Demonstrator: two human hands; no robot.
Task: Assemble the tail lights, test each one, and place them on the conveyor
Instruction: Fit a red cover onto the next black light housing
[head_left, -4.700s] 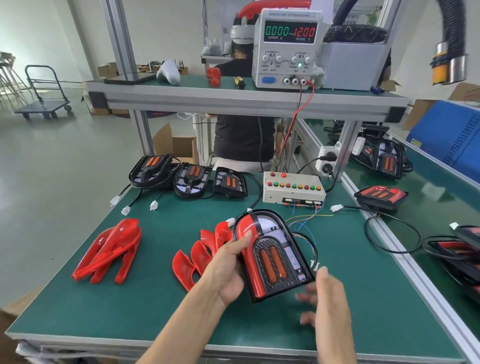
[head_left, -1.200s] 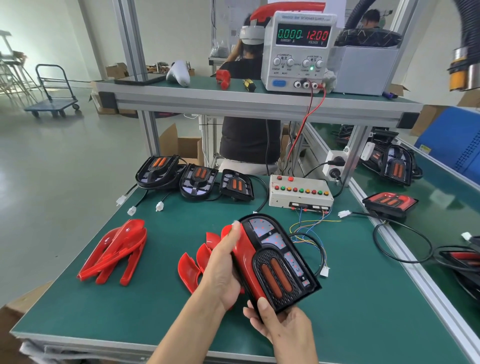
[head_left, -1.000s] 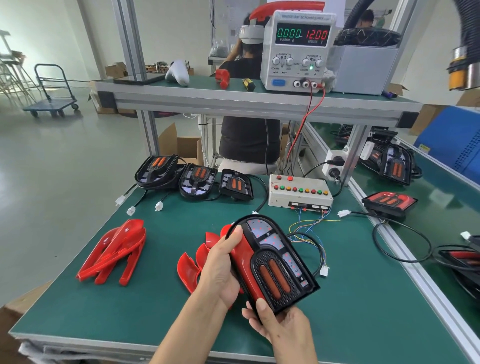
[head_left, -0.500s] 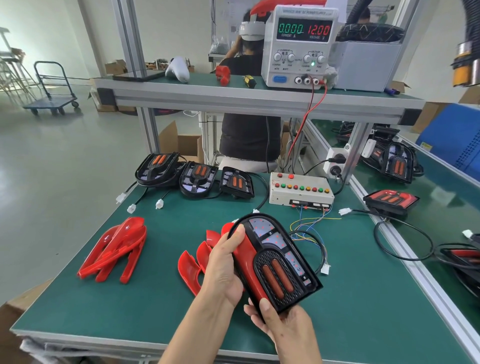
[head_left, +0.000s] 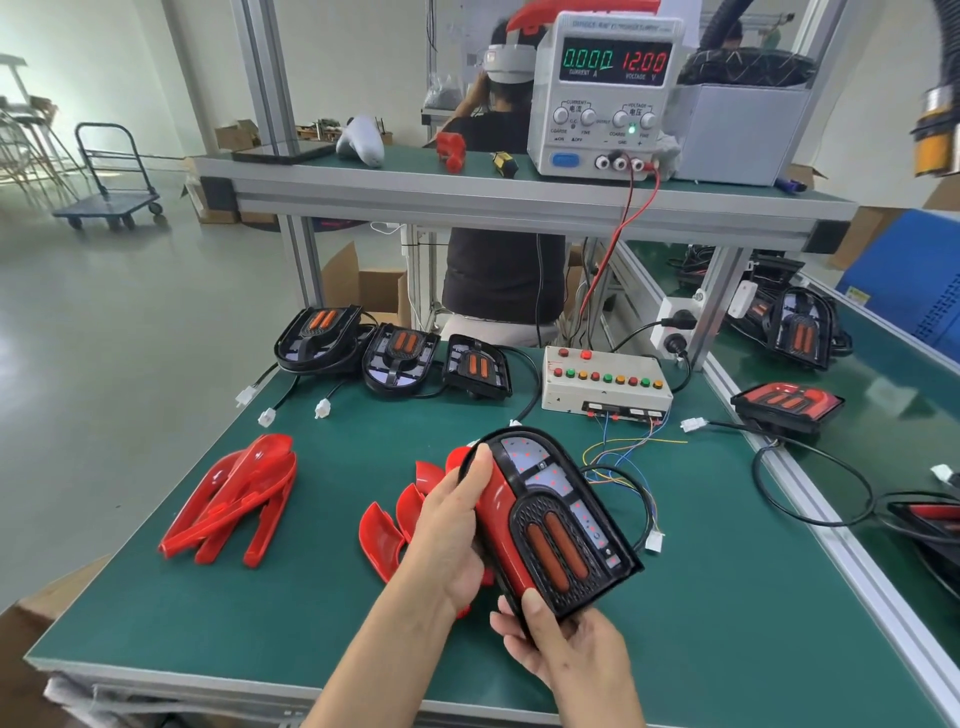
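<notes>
Both hands hold one tail light (head_left: 558, 525) up over the green bench (head_left: 727, 597), in front of the tester box (head_left: 605, 382). The left hand (head_left: 452, 530) wraps its red left edge, thumb on the rim. The right hand (head_left: 558, 644) pinches the lower end, thumb on top; its fingers beneath are hidden, probably curled. A heap of red lenses (head_left: 395, 519) lies just left of the tail light.

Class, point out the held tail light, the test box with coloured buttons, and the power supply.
tail light (head_left: 550, 525), head view, black grille.
test box (head_left: 605, 384), head view, top face.
power supply (head_left: 602, 101), head view, front panel.
</notes>
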